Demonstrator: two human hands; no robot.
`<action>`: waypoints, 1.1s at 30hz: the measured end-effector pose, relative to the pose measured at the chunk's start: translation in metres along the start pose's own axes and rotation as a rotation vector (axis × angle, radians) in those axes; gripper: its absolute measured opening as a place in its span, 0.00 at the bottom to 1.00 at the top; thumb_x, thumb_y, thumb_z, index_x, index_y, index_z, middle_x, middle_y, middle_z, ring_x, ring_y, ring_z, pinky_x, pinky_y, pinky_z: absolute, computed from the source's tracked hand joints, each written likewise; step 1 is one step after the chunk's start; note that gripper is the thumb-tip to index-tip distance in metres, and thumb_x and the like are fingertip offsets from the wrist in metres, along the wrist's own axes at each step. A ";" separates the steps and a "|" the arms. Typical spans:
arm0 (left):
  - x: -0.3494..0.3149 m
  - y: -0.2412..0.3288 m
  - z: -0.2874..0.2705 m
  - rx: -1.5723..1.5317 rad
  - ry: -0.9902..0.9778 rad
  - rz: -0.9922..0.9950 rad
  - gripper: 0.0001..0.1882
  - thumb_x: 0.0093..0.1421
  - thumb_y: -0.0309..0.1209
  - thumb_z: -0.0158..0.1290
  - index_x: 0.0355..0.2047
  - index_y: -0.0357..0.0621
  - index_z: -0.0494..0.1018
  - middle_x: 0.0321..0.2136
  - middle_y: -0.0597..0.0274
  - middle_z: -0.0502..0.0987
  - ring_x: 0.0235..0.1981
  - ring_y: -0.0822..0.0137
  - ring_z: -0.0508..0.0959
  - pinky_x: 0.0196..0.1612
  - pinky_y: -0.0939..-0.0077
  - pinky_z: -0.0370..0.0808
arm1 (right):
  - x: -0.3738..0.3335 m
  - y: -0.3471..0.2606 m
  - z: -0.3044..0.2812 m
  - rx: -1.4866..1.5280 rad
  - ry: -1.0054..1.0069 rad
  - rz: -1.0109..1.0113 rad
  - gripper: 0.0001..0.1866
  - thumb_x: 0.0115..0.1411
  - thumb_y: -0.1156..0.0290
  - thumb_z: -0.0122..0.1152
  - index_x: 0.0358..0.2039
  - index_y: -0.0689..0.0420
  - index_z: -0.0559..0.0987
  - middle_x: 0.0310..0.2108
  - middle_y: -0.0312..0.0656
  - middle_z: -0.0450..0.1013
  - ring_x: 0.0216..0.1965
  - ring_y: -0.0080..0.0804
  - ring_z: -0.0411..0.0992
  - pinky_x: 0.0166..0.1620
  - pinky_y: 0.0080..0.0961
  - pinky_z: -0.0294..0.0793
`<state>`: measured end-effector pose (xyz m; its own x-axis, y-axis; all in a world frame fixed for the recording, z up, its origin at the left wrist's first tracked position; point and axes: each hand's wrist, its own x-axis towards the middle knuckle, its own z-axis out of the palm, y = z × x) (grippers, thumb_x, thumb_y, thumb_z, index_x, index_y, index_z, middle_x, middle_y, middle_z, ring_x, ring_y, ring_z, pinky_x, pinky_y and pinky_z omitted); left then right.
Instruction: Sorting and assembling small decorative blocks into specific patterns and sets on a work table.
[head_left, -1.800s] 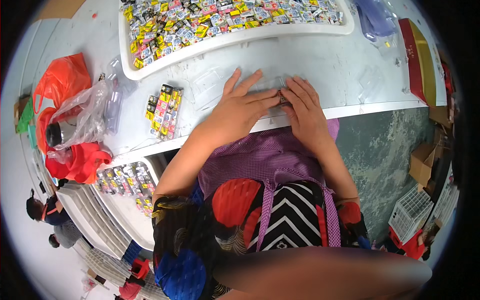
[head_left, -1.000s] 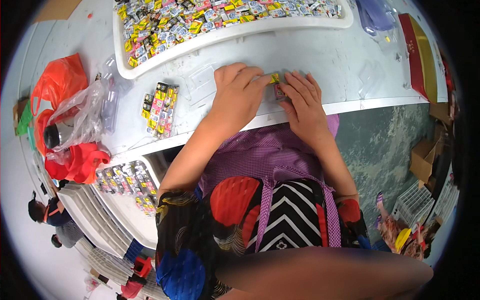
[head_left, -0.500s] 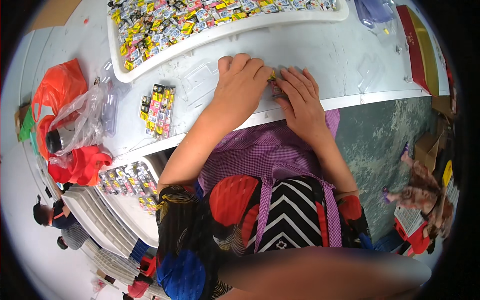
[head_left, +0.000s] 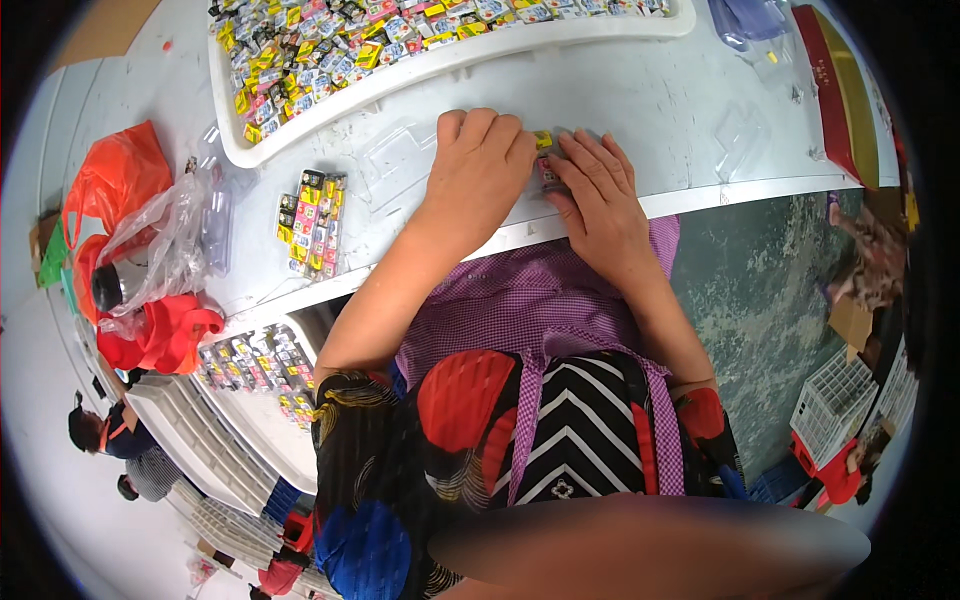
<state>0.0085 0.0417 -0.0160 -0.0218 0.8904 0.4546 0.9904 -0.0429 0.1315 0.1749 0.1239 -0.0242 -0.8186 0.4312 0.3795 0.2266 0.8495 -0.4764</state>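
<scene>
Near the table's front edge, my left hand (head_left: 475, 170) has its fingers curled down and closed, the tips hidden from view. My right hand (head_left: 603, 195) lies close beside it, fingers together and bent, its fingers and thumb on a small pink and dark printed block (head_left: 547, 173). A small yellow block (head_left: 543, 139) shows between the hands, just above the pink one; I cannot make out which fingers touch it. Left of my left arm lies a cluster of small blocks (head_left: 316, 225) in rows, pink, yellow, black and white.
A white tray (head_left: 450, 58) heaped with loose small blocks stands at the back. Clear plastic shells (head_left: 395, 150) lie on the table. Red and clear bags (head_left: 125, 175) crowd the left end, near a lower tray of blocks (head_left: 270, 400). A red and gold box (head_left: 835, 95) sits far right.
The yellow block between my hands now shows more plainly, lying crosswise above the pink one. My hands have barely moved. At the far right, a person has moved upward in the view, uncovering a white crate.
</scene>
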 end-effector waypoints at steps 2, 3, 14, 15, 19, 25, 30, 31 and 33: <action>0.001 -0.002 0.000 -0.012 -0.007 -0.024 0.08 0.46 0.28 0.54 0.29 0.44 0.72 0.31 0.64 0.71 0.38 0.62 0.69 0.43 0.67 0.64 | 0.000 -0.001 0.000 0.012 -0.002 0.003 0.18 0.54 0.72 0.61 0.46 0.59 0.75 0.55 0.44 0.68 0.58 0.43 0.64 0.62 0.45 0.58; 0.002 -0.002 -0.001 -0.028 -0.012 -0.044 0.07 0.47 0.27 0.55 0.29 0.44 0.72 0.30 0.63 0.72 0.36 0.61 0.70 0.41 0.67 0.67 | 0.000 0.000 0.000 0.010 -0.002 0.003 0.18 0.54 0.72 0.61 0.46 0.59 0.75 0.55 0.44 0.68 0.58 0.43 0.64 0.62 0.45 0.58; -0.014 0.022 -0.038 -0.234 -0.127 -0.219 0.07 0.48 0.24 0.58 0.30 0.40 0.73 0.28 0.59 0.75 0.33 0.56 0.73 0.38 0.65 0.70 | -0.002 0.001 0.001 0.009 0.004 0.011 0.20 0.52 0.74 0.62 0.47 0.57 0.75 0.55 0.43 0.68 0.59 0.42 0.64 0.63 0.45 0.58; -0.015 0.027 -0.039 -0.084 -0.194 -0.144 0.07 0.48 0.23 0.58 0.29 0.40 0.73 0.27 0.60 0.74 0.32 0.56 0.73 0.38 0.65 0.70 | -0.002 0.001 0.001 0.012 0.005 0.007 0.20 0.52 0.74 0.62 0.47 0.57 0.75 0.55 0.43 0.68 0.59 0.42 0.64 0.63 0.45 0.58; -0.022 0.027 -0.021 -0.113 -0.114 -0.025 0.08 0.48 0.24 0.52 0.31 0.39 0.73 0.27 0.58 0.72 0.31 0.58 0.71 0.38 0.68 0.67 | -0.002 -0.001 0.002 0.014 0.008 0.010 0.20 0.51 0.75 0.63 0.47 0.58 0.75 0.55 0.43 0.68 0.59 0.42 0.64 0.63 0.45 0.58; -0.013 0.020 -0.030 -0.492 -0.208 -0.292 0.07 0.54 0.25 0.54 0.34 0.40 0.75 0.29 0.57 0.76 0.36 0.56 0.73 0.42 0.67 0.69 | -0.003 0.000 0.001 0.011 0.007 0.013 0.21 0.51 0.75 0.63 0.47 0.58 0.75 0.55 0.44 0.68 0.59 0.42 0.64 0.63 0.45 0.58; -0.006 0.016 -0.027 -0.420 -0.200 -0.213 0.07 0.52 0.24 0.55 0.33 0.41 0.75 0.28 0.58 0.74 0.34 0.56 0.72 0.41 0.67 0.70 | -0.001 0.002 0.002 0.015 0.015 0.010 0.21 0.51 0.75 0.63 0.47 0.59 0.75 0.55 0.44 0.68 0.59 0.42 0.64 0.63 0.46 0.58; -0.005 0.014 -0.026 -0.372 -0.203 -0.176 0.07 0.51 0.24 0.55 0.32 0.41 0.76 0.27 0.58 0.74 0.33 0.56 0.71 0.41 0.67 0.70 | -0.001 0.002 0.003 0.016 0.012 0.007 0.21 0.51 0.75 0.63 0.47 0.59 0.75 0.55 0.44 0.68 0.59 0.42 0.64 0.63 0.46 0.58; 0.000 0.014 -0.028 -0.354 -0.208 -0.183 0.06 0.51 0.24 0.56 0.31 0.41 0.76 0.27 0.58 0.73 0.33 0.56 0.71 0.40 0.66 0.69 | -0.001 0.002 0.002 0.017 0.010 0.003 0.20 0.51 0.75 0.62 0.47 0.59 0.75 0.55 0.44 0.68 0.59 0.43 0.64 0.63 0.46 0.58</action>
<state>0.0182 0.0280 0.0104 -0.1285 0.9685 0.2135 0.8643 0.0038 0.5030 0.1750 0.1247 -0.0275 -0.8127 0.4371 0.3854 0.2204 0.8428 -0.4910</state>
